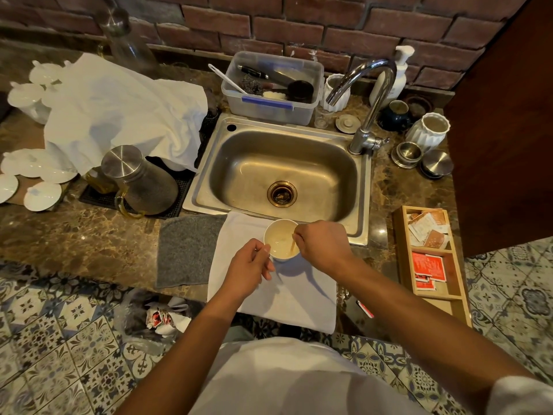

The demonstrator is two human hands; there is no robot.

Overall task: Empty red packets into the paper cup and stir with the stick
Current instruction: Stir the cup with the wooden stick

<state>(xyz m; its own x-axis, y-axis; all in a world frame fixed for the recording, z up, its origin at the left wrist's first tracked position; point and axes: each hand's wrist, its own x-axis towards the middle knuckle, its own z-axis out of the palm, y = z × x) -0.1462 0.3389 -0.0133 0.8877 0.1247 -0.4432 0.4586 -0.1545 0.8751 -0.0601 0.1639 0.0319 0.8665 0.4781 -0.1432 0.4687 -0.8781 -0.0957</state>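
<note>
Cup (281,239), on a white cloth (287,292) before the sink (281,172), is gripped by the left hand (250,269) while the stick (293,245) is pinched by the right hand (321,245) — tipping is risked if stirred hard.

Paper cup (280,239): white, upright, on white cloth at counter's front edge, just below sink rim; pale liquid inside. Stick (293,244): thin, wooden, tilted, lower end in liquid at cup's right side. Red packets (428,266): flat, stacked in wooden tray's middle compartment, counter's right end.
</note>
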